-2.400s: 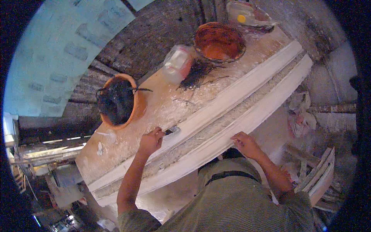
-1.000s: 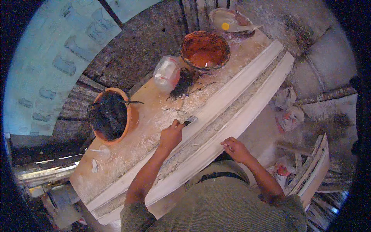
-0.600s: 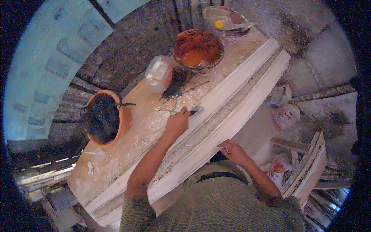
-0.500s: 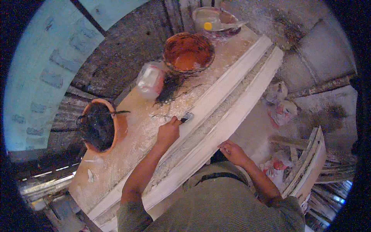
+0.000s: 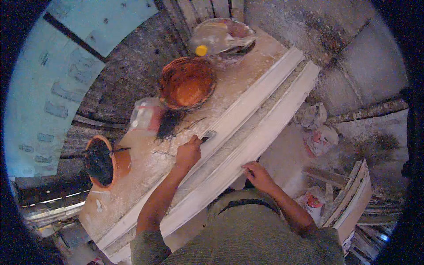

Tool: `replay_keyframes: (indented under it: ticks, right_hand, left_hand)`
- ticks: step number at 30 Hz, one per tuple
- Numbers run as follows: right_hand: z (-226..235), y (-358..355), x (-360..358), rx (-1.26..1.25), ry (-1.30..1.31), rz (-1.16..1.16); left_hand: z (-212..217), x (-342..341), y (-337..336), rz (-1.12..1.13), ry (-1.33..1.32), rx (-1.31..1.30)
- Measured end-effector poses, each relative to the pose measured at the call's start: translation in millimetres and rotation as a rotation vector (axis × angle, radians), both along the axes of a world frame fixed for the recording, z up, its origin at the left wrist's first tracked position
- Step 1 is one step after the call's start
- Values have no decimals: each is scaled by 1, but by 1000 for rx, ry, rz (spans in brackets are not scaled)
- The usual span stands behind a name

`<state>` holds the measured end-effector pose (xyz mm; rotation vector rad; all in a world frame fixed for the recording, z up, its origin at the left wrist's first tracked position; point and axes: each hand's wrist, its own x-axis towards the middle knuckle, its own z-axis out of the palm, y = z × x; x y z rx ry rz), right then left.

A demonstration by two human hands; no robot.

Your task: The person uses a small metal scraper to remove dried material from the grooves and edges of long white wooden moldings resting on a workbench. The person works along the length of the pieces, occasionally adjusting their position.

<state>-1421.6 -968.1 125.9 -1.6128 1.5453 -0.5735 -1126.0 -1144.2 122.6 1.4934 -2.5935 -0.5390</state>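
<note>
I see a small scraper tool (image 5: pixel 208 135) lying on the long white moulding (image 5: pixel 247 119), its blade pointing up and to the right, along the moulding's length. The moulding runs diagonally on the dusty workbench (image 5: pixel 145 176), from lower left to upper right. My left hand (image 5: pixel 188 153) is closed around the tool's handle. My right hand (image 5: pixel 258 175) rests with fingers bent on the near edge of the moulding, holding nothing. Beyond stand an orange bowl (image 5: pixel 187 82) and a pot with dark contents (image 5: pixel 102 161).
</note>
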Motion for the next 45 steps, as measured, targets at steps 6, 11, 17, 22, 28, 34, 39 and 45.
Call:
replay_keyframes:
  ticks: [6, 11, 17, 22, 28, 34, 39, 45]
  right_hand:
    - [-28, -96, -83, -312, 262, 20]
    - [-33, -145, -166, -290, 293, -15]
    - [-40, -157, -246, -176, 308, -118]
    - [-52, -160, -271, -147, 357, -60]
    - [-39, -181, -309, -149, 229, 9]
    - [-32, -226, -380, -130, 74, -32]
    - [-25, -269, -464, -149, 145, -41]
    - [-25, -331, -557, -173, 106, -165]
  left_hand:
    - [-15, -191, -98, 43, -22, -101]
    - [-15, -275, -142, 79, 53, -103]
    - [0, -222, -110, 66, -46, -45]
    - [-14, -284, -167, -19, -3, -43]
    - [-26, -450, -266, -67, 63, -96]
    - [-30, -592, -349, -109, 85, -74]
    - [-58, -696, -410, -108, 85, -6]
    - [-67, -606, -367, 273, 420, 234]
